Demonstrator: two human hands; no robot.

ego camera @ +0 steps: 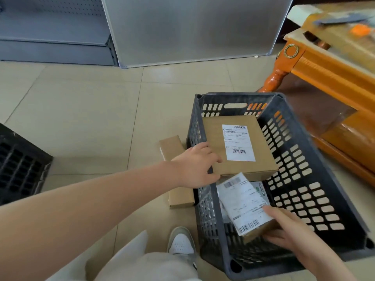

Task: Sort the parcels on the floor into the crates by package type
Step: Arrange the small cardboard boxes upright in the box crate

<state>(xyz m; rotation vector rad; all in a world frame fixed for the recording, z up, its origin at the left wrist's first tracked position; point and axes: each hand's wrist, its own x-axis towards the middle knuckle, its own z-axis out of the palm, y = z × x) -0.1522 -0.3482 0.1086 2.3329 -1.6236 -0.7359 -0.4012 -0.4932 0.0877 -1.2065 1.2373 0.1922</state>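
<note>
A dark grey slatted crate [316, 179] stands on the tiled floor at the right. Inside it a large flat cardboard box [215, 136] with a white label lies tilted against the far wall; my left hand [194, 167] grips its near left corner over the crate's rim. Below it, my right hand [288, 234] holds a small cardboard box [245, 205] with a big white label, inside the crate. A long narrow cardboard box [172, 147] lies on the floor just left of the crate, partly hidden by my left wrist.
A second black crate [20, 165] sits at the left edge. An orange wooden table [324, 63] stands close behind the grey crate at the right. A metal panel [192, 29] and grey shelving [52, 31] line the back. My shoe [180, 242] is near the crate's corner.
</note>
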